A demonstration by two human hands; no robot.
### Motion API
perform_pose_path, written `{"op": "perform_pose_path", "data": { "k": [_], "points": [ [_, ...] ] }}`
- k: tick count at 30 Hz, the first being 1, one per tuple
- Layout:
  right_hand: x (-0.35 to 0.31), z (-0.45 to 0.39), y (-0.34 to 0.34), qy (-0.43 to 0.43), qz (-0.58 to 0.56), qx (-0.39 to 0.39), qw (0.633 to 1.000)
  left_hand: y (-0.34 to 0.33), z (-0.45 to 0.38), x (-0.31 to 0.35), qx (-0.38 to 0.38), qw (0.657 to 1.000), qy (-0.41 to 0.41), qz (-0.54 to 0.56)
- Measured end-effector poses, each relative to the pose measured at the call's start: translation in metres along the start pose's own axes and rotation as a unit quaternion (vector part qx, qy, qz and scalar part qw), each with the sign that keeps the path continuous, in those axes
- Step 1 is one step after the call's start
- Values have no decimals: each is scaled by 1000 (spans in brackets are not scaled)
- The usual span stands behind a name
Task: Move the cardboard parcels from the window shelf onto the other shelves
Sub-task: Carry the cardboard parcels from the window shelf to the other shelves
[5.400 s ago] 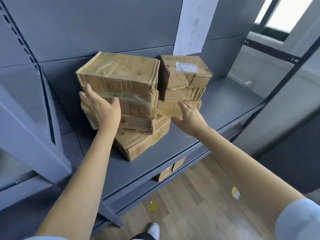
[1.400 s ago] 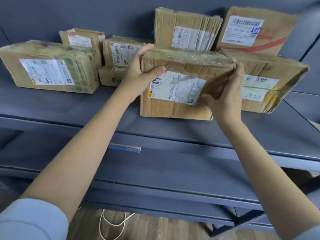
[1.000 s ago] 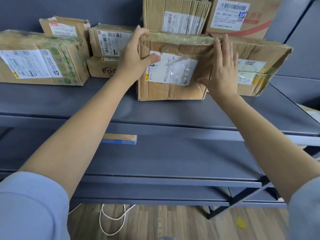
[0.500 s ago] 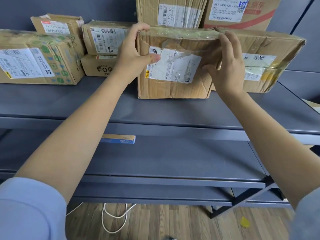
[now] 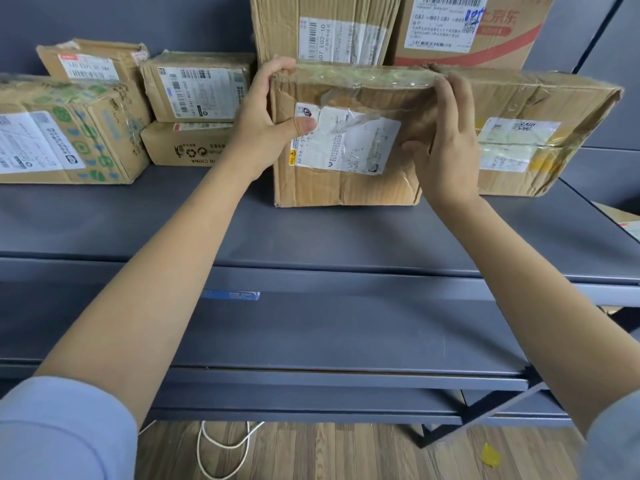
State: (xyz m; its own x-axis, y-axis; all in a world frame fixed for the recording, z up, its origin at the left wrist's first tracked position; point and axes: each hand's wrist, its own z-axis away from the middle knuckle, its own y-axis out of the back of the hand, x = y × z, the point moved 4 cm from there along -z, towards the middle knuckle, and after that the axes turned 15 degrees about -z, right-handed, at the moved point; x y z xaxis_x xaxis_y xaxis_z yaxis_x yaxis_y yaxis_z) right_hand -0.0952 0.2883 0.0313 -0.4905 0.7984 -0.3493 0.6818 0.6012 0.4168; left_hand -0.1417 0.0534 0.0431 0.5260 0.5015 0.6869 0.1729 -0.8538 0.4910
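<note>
A crumpled cardboard parcel (image 5: 346, 188) with a torn white label is seen standing on a grey metal shelf (image 5: 311, 237), its lower edge resting on the shelf surface. Its left top corner is gripped by the left hand (image 5: 263, 129), whose fingers (image 5: 277, 64) are curled over the upper edge while the thumb is pressed against the label on the front face. The right end of the parcel is grasped by the right hand (image 5: 446, 147), with its fingers laid up along the right edge to the taped top and the thumb set on the front.

Just to the right, and touching or nearly so, a wider parcel (image 5: 540, 133) is placed. Behind both, a ribbed carton (image 5: 325, 32) and a red-striped box (image 5: 467, 29) are stood upright. To the left, a green-printed box (image 5: 69, 133) and three smaller parcels (image 5: 197, 88) are grouped. A lower shelf (image 5: 311, 334) is visible beneath, and a white cord (image 5: 225, 445) is lying on the wooden floor (image 5: 346, 452).
</note>
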Motion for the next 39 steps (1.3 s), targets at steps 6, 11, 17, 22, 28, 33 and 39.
{"op": "perform_pose_path", "data": {
  "k": [6, 11, 17, 22, 28, 33, 39],
  "points": [
    [-4, 6, 5, -34, -23, -30, 999, 0, 3, 2, -6, 1000, -2, -12],
    [-2, 21, 11, -99, -88, -39, 990, 0, 5, 4, -20, 1000, 13, 13],
    [0, 43, 11, -189, -109, -79, 973, 6, 12, 16, 9, 1000, -1, -11],
    [-14, 50, 21, -192, -73, -74, 976, 11, 21, 30, 65, 972, -122, -190],
    [-37, 62, 27, -204, -53, -54, 976, 8, 43, 43, 106, 892, -249, -362],
    [-54, 83, 36, -218, -41, -23, 975, -13, 68, 53, 25, 882, -341, -325],
    [-63, 121, 83, -246, 66, -15, 967, -53, 96, 76, -79, 889, -378, -248]
  ]
}}
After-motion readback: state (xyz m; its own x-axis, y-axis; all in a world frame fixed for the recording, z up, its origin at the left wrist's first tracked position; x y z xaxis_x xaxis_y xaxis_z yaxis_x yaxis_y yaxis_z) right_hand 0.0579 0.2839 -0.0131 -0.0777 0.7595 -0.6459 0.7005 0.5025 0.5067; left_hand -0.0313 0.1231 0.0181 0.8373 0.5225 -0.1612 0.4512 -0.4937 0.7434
